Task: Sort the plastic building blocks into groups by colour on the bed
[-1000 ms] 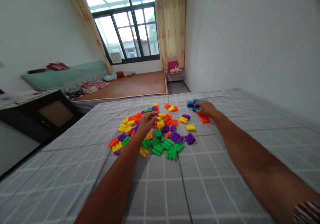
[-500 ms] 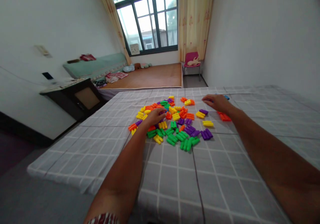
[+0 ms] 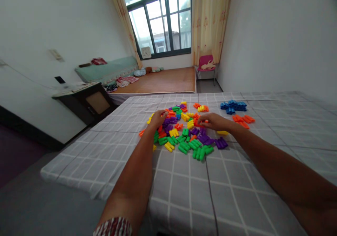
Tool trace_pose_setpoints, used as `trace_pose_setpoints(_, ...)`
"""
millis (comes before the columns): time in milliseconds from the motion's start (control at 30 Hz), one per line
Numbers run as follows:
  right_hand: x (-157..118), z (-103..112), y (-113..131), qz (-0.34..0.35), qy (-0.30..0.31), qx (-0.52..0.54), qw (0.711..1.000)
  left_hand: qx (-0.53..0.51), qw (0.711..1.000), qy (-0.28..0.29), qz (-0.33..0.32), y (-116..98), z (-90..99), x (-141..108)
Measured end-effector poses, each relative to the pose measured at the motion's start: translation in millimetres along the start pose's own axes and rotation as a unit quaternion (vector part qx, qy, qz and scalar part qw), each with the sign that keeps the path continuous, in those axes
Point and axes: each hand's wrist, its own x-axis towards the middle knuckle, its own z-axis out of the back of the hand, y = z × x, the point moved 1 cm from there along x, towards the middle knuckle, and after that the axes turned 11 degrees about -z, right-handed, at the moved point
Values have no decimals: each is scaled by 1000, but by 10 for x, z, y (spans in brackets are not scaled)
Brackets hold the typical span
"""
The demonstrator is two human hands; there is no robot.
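A mixed pile of yellow, green, purple and orange plastic pieces lies on the checked cloth, with green pieces [image 3: 195, 144] at its near side and purple pieces [image 3: 221, 143] at its right. My left hand [image 3: 158, 118] is over the pile's far left part, fingers curled near orange pieces [image 3: 171, 113]; what it holds, if anything, is hidden. At the pile's right side my right hand [image 3: 210, 121] has its fingers closed on an orange piece [image 3: 203, 123]. Farther right sit a group of blue pieces [image 3: 233, 106] and a few orange pieces [image 3: 242, 120].
The grey checked cloth [image 3: 105, 158] covers a wide surface. Beyond it stand a bed [image 3: 168, 79], a dark cabinet [image 3: 94, 104] at the left and a pink chair [image 3: 206, 62] under the curtain.
My right hand has moved left from beside the separate orange pieces to the pile, uncovering the blue group. My left hand has shifted slightly left and away from me. The view has turned slightly.
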Motion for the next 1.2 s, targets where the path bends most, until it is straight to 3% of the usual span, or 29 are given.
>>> trace_pose_setpoints(100, 53, -70, -108, -9, -98, -36, 994, 43, 998, -24, 30, 25, -74, 14)
trace_pose_setpoints(233, 75, -126, -164, -23, -134, -60, 989, 91, 992, 67, -60, -144, -399, 90)
trace_pose_setpoints(367, 47, -45, -193, -58, -168, -50, 983, 150, 980, 114, -69, -287, -627, 172)
trace_pose_setpoints(533, 31, -7, -227, -84, -155, -48, 983, 144, 980, 116, -74, -283, -609, 142)
trace_pose_setpoints(700, 45, -50, -103, -55, -133, -45, 989, 150, 981, 109, -60, -313, -553, 89)
trace_pose_setpoints(767, 50, -58, -14, -41, -150, -35, 987, 96, 991, 67, -59, -388, -531, 108)
trace_pose_setpoints(833, 53, -51, 74, -23, -181, -7, 983, -26, 997, 38, -68, -496, -511, 144)
trace_pose_setpoints(900, 54, -33, 149, 9, -196, 28, 980, -180, 980, 55, -63, -614, -504, 176)
trace_pose_setpoints(1000, 50, 7, 220, 60, -166, 73, 982, -340, 933, 118, -27, -754, -510, 183)
trace_pose_setpoints(1200, 26, 8, 314, 78, -71, 127, 986, -399, 910, 104, 40, -806, -521, 104)
